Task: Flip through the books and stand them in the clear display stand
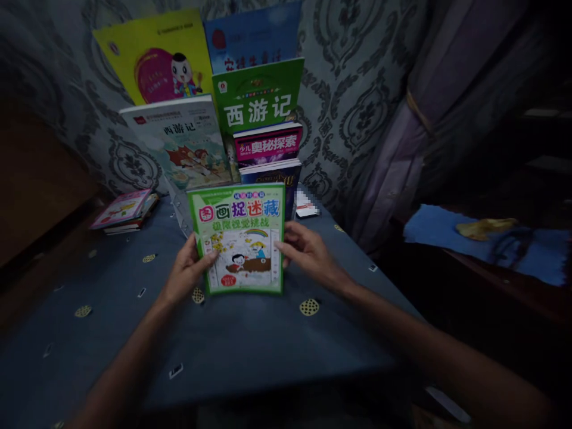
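Both hands hold a green-bordered picture book (pixel 243 256) upright, its cover facing me. My left hand (pixel 190 265) grips the book's left edge with the thumb on the cover. On the right edge, my right hand (pixel 308 250) pinches it the same way; the fingers behind are partly hidden. Behind it stand several books in tiers: a pale book with a cartoon rider (pixel 192 149), a yellow book (pixel 156 59), a blue book (pixel 254 36), a green book (pixel 259 95), a magenta book (pixel 268 146) and a dark blue book (pixel 272 173). What supports them is mostly hidden.
A small stack of books (pixel 125 211) lies at the table's left back. The table (pixel 250 345) has a dark blue patterned cloth. A partly blurred white item (pixel 306 204) lies behind the right hand. A tied curtain (pixel 393 137) hangs at right, beside a blue-covered surface (pixel 429 229).
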{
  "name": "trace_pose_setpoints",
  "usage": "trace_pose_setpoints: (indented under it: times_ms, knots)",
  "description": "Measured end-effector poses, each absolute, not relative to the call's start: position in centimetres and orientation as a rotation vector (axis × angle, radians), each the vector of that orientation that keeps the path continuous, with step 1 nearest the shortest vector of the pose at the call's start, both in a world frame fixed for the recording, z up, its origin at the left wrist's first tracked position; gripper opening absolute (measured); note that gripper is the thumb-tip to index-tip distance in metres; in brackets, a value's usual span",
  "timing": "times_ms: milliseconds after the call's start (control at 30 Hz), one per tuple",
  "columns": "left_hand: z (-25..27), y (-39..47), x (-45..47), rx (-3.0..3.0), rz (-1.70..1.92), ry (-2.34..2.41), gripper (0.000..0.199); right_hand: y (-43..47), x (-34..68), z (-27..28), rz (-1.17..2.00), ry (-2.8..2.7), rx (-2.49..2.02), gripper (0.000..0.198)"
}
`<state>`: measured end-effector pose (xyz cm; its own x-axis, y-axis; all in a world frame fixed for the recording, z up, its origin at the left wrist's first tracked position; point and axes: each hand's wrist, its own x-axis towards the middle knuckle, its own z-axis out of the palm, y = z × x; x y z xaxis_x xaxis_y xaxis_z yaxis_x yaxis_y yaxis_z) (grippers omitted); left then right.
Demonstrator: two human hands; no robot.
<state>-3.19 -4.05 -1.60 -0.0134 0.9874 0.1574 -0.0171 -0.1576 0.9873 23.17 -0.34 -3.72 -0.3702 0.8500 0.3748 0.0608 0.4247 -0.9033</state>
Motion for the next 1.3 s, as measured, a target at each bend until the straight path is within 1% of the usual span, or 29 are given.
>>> trace_pose_setpoints:
  times_ms: [67, 133, 200, 367, 467, 533, 600, 633, 733, 800, 900, 967, 1100, 1300]
  knots:
    - [-0.9, -3.7, -4.2, 1.557, 1.37, 1.139, 0.043, 0.0, 23.7, -2.8, 0.778, -1.838, -0.71, 0.029]
    - [-1.3, -3.6, -5.4, 1.889, 1.254, 1.134, 0.04, 0.2, 24.3, -3.2, 0.519, -1.931, -0.627, 0.023]
    - [-2.9, -3.7, -6.5, 2.202, 1.052, 1.114, 0.043, 0.3, 24.8, -4.8, 0.364, -2.041, -0.543, 0.022]
    - [-8.1, -4.5, -7.8, 2.549, 0.553, 1.141, 0.045, 0.1, 25.5, -9.9, 0.266, -2.382, -0.462, 0.027]
    - [-8.1, -4.9, -8.0, 2.639, 0.366, 1.113, 0.056, 0.0, 25.7, -10.6, 0.22, -2.507, -0.517, 0.027]
    - [-6.8, -4.9, -8.3, 2.663, 0.234, 1.073, 0.066, 0.0, 25.9, -10.2, 0.211, -2.578, -0.559, 0.03]
    - [-5.5, -4.9, -8.8, 2.661, 0.133, 1.04, 0.069, -0.1, 26.1, -9.3, 0.215, -2.658, -0.573, 0.033]
    - [-5.0, -4.9, -8.9, 2.649, 0.12, 1.044, 0.066, -0.1, 26.2, -8.8, 0.221, -2.695, -0.58, 0.034]
    - [-4.9, -5.0, -8.9, 2.585, 0.214, 1.158, 0.048, -0.3, 25.1, -7.5, 0.269, -2.752, -0.622, 0.033]
    - [-5.3, -5.2, -8.2, 2.57, 0.294, 1.265, 0.04, -0.1, 23.0, -7.1, 0.335, -2.731, -0.648, 0.037]
    - [-5.8, -5.5, -6.9, 2.627, 0.328, 1.309, 0.036, 0.8, 18.1, -7.2, 0.48, -2.674, -0.608, 0.051]
    - [-5.7, -5.5, -6.3, 2.663, 0.335, 1.275, 0.033, 1.9, 14.7, -7.4, 0.588, -2.677, -0.514, 0.056]
    - [-5.6, -5.4, -6.3, 2.675, 0.357, 1.239, 0.03, 3.7, 11.2, -7.6, 0.725, -2.694, -0.475, 0.051]
    - [-6.4, -5.2, -7.2, 2.687, 0.297, 1.291, 0.036, 4.5, 13.3, -8.5, 0.736, -2.663, -0.62, 0.053]
